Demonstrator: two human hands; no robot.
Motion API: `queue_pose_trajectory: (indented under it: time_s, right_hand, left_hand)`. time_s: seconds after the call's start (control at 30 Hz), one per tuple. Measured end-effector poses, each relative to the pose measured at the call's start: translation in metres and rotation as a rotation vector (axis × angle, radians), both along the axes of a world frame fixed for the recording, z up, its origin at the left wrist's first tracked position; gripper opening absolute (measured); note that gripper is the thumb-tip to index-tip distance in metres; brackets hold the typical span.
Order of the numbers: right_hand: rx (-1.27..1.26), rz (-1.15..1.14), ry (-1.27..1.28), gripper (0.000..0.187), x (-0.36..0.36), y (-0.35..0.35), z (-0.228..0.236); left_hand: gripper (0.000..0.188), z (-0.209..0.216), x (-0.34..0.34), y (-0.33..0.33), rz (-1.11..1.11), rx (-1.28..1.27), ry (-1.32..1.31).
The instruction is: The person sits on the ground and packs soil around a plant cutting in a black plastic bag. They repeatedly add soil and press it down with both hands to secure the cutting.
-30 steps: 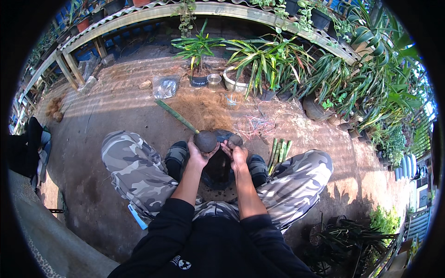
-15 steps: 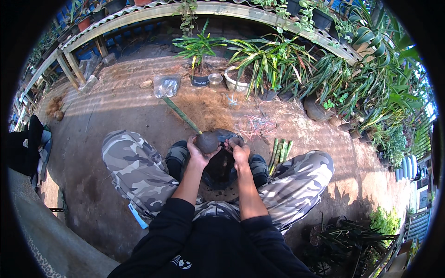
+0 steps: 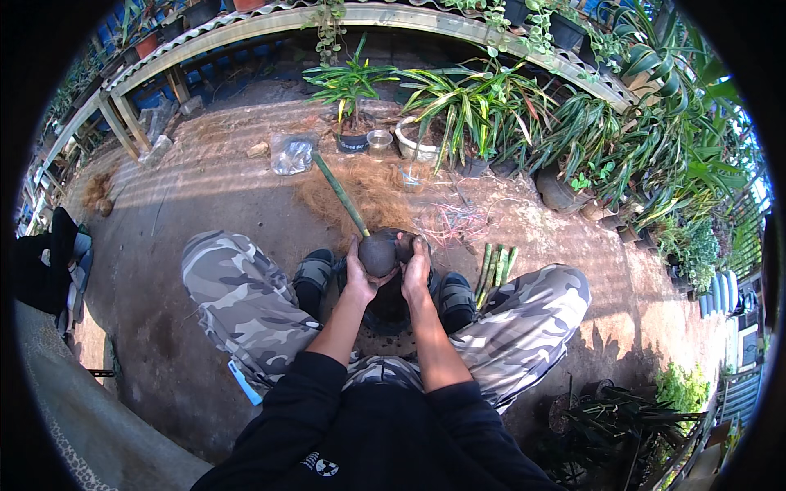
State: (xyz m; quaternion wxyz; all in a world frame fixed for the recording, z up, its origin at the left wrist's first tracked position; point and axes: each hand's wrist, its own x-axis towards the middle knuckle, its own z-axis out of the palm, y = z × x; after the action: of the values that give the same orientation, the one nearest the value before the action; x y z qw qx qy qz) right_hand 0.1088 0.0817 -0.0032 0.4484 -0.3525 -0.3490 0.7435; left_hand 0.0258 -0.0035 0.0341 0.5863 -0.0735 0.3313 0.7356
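A green stem cutting (image 3: 341,196) rises from a rounded dark ball that looks like packed soil (image 3: 378,255), tilted away and to the left. My left hand (image 3: 357,272) cups the ball from its left side and below, fingers curled round it. On the other side my right hand (image 3: 418,268) closes in with curved fingers, against dark material beside the ball; what lies within its grasp is partly hidden. Beneath both hands, between my sandalled feet, stands a black container (image 3: 386,319), its inside in shadow.
Loose brown fibre (image 3: 336,184) lies just ahead, with pink strings (image 3: 458,221) to its right. Several cut green stems (image 3: 495,270) rest by my right knee. A clear plastic bag (image 3: 293,155), a clear cup (image 3: 379,142) and potted plants (image 3: 354,141) line the far side.
The ball and its stem have shifted slightly right and nearer me. My right hand has gone from pinching at the dark material to wrapping round the side, closer to my left hand.
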Motion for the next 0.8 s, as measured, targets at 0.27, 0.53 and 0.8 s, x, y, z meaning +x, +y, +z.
queue_pose_trajectory:
  time_s: [0.27, 0.53, 0.8]
  right_hand:
    - [0.172, 0.053, -0.112, 0.047, -0.001, -0.004, 0.011]
    - [0.602, 0.154, -0.542, 0.058, -0.004, -0.014, 0.008]
    - [0.568, 0.128, -0.656, 0.047, 0.003, -0.022, 0.029]
  left_hand:
    - [0.051, -0.013, -0.001, 0.005, -0.096, -0.008, 0.077]
    - [0.053, -0.023, 0.0, 0.007, -0.065, -0.153, 0.187]
    - [0.055, -0.024, 0.001, 0.006, -0.057, -0.238, 0.252]
